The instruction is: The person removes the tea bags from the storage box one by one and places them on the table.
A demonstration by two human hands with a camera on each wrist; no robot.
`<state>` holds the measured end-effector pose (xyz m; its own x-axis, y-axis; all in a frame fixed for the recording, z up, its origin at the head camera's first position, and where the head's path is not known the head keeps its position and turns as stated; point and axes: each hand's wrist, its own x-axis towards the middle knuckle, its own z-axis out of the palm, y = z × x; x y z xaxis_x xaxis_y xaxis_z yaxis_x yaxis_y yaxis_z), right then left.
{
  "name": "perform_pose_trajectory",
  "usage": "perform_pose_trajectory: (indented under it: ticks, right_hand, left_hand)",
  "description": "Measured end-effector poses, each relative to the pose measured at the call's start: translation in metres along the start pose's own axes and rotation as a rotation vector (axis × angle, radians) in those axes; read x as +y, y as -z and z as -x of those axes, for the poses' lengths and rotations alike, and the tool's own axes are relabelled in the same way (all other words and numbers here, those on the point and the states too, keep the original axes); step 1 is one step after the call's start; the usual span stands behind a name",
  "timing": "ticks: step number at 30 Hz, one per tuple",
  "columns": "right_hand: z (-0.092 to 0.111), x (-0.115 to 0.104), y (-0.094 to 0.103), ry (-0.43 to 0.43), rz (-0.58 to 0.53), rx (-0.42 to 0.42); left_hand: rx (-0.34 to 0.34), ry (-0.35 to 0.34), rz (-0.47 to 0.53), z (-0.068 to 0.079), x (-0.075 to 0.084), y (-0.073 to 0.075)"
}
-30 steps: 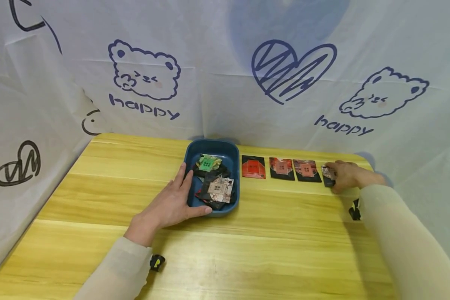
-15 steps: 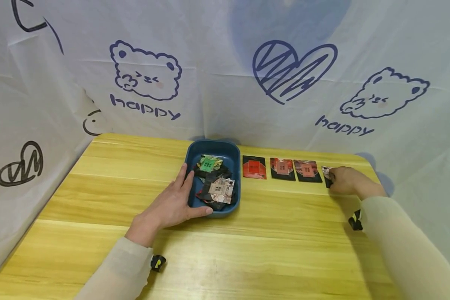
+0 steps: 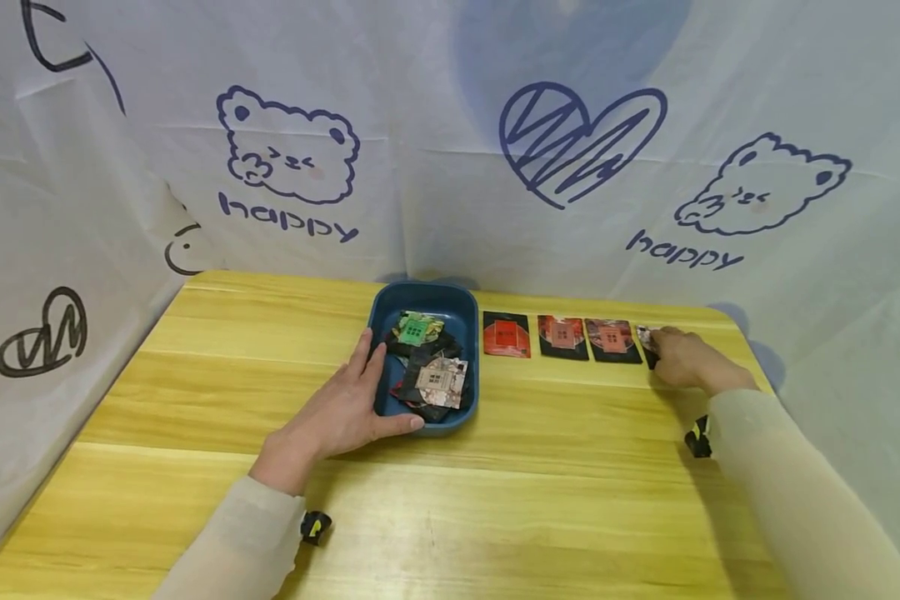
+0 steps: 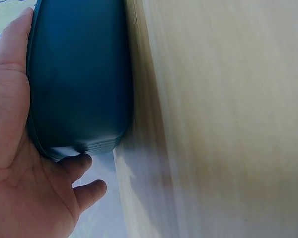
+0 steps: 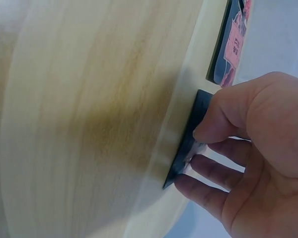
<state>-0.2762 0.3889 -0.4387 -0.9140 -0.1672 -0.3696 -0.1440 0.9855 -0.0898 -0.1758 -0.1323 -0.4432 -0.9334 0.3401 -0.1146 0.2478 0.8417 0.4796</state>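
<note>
My left hand (image 3: 337, 408) lies along the left side of a blue plastic box (image 3: 474, 358), its fingers straight at the rim and the thumb on the front rim. Inside the box is a pile of foil sachets, with a green-labelled sachet (image 3: 414, 327) at the back and a beige-labelled sachet (image 3: 441, 379) on top in front. At the right end of a row of sachets, my right hand (image 3: 686, 358) holds a black sachet (image 5: 201, 103) with thumb and fingertips, flat against the table. The hand covers most of that sachet.
Left of the held sachet lie a dark red sachet (image 3: 613, 340), a pinkish-red sachet (image 3: 563, 336) and a bright red sachet (image 3: 507, 333) in line. The wooden table (image 3: 495, 517) ends at a white printed cloth (image 3: 435, 225) behind.
My right hand has shifted slightly left with the sachet, bringing it close beside the dark red one. The left hand and the box have stayed in place.
</note>
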Motion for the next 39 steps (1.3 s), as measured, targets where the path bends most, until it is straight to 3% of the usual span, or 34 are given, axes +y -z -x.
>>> perform_pose_trajectory:
  ticks: [10,17,22,28,33,39]
  right_hand:
    - [0.000,-0.001,-0.004,-0.049,-0.016,-0.002]
    - [0.009,-0.020,0.004,-0.033,-0.015,0.102]
    - [0.017,-0.063,0.015,0.021,0.002,0.213]
    - [0.022,-0.133,0.024,0.185,0.040,0.352]
    - [0.026,-0.192,0.026,0.303,0.025,0.405]
    - [0.024,-0.248,0.017,0.437,0.020,0.380]
  left_hand:
    - [-0.006,-0.012,-0.005,0.001,0.000,-0.001]
    - [-0.007,-0.011,-0.001,0.002,0.001,-0.001]
    - [-0.005,-0.008,0.000,0.001,0.001,-0.002]
    - [-0.003,-0.003,-0.003,0.000,0.000,-0.003]
    - [-0.002,0.001,-0.014,0.000,0.000,-0.003]
    - [0.011,-0.010,-0.038,0.001,0.000,-0.002]
